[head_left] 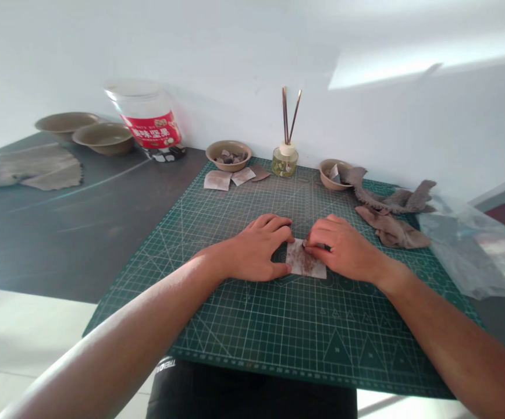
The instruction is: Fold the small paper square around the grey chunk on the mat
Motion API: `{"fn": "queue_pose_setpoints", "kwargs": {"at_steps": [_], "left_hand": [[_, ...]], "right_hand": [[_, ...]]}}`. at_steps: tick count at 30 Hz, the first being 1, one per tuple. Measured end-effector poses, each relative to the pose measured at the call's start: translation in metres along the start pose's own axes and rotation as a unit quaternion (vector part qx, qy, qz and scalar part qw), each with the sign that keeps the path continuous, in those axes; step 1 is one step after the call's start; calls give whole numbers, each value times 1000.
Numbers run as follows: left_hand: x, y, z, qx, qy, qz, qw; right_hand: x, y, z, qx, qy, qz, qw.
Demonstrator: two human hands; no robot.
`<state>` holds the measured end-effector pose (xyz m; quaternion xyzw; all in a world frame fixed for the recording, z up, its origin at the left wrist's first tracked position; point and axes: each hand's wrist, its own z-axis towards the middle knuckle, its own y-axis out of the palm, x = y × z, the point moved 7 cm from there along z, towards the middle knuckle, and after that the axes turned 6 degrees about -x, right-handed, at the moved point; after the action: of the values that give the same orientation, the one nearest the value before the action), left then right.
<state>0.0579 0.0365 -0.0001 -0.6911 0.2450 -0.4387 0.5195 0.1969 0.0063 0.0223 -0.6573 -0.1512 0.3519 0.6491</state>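
A small square of whitish paper (298,265), perhaps sandpaper, lies on the green cutting mat (244,314), with brown smudges and powder over its middle. My left hand (256,247) rests at its left side, fingers and thumb spread, thumb and a fingertip touching the left edge. My right hand (344,247) is closed in a pinch above the paper's upper right part. A small brown piece (305,244) shows at its fingertips, against the paper; most of it is hidden by the fingers.
Behind stand a bowl of brown fragments (230,157), several paper pieces (217,180), a reed diffuser (285,160) and another bowl (334,183). Brown cloths (392,227) and a plastic bag (475,250) lie right. Left are a plastic tub (152,128), two bowls (104,138) and a cloth (29,166).
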Motion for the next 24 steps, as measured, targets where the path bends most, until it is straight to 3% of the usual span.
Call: {"fn": "queue_pose_setpoints", "kwargs": {"at_steps": [4, 9, 14, 20, 24], "left_hand": [[1, 1, 1, -11, -1, -2, 1000], [1, 0, 1, -6, -4, 2, 1000], [1, 1, 1, -15, -6, -1, 1000], [0, 0, 0, 1, 2, -2, 1000], [0, 1, 1, 1, 3, -9, 1000]], "right_hand": [[-9, 6, -1, -46, -43, 37, 997], [-4, 4, 2, 2, -11, -4, 1000], [-10, 9, 0, -50, -39, 52, 997], [-2, 2, 0, 8, 12, 18, 1000], [-8, 7, -1, -44, -36, 67, 996]]}}
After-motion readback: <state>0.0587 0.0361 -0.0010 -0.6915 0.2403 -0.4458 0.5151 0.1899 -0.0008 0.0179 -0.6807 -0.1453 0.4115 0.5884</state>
